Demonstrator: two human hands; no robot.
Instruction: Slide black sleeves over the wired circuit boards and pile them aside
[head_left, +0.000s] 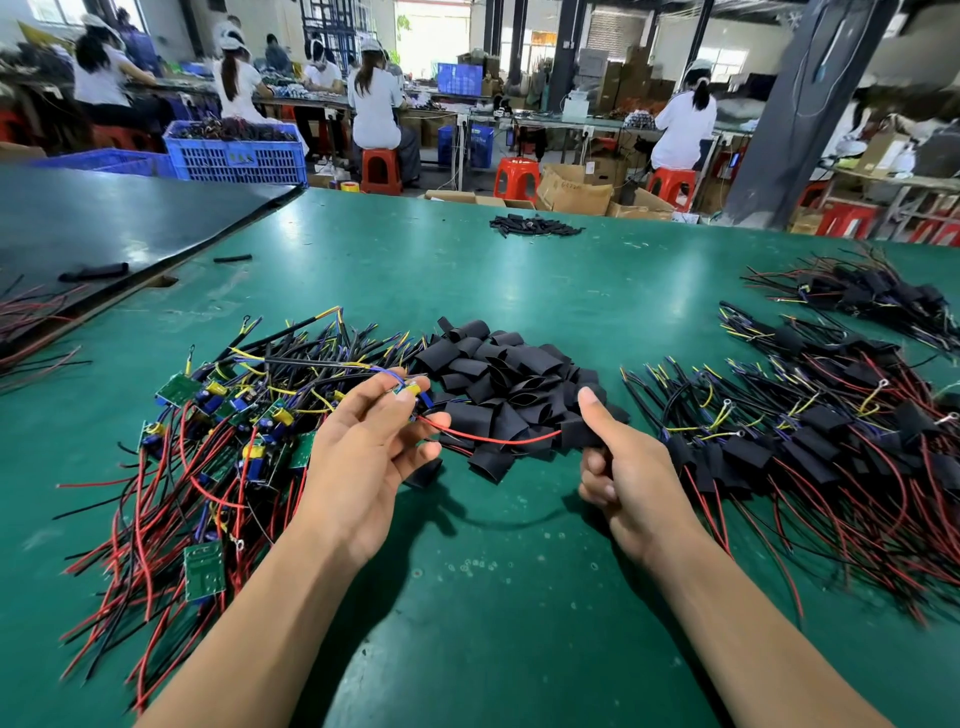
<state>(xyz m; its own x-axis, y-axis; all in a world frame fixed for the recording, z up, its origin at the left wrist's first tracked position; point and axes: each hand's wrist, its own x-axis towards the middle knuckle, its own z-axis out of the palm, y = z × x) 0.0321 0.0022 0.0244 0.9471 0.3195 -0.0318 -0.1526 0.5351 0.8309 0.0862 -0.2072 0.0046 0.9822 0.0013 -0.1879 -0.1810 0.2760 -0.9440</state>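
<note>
My left hand (363, 452) pinches a circuit board (414, 391), my right hand (626, 467) a black sleeve (579, 432) threaded on its red wire (493, 440), presumably for sliding.

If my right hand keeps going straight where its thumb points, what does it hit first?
Most likely the pile of loose black sleeves just beyond it; the right hand pinches one sleeve at the pile's edge. Depth is unclear.

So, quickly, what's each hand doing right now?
Left hand: pinches a wired circuit board at its fingertips.
Right hand: grips a black sleeve, with the board's red wire running into it.
</note>
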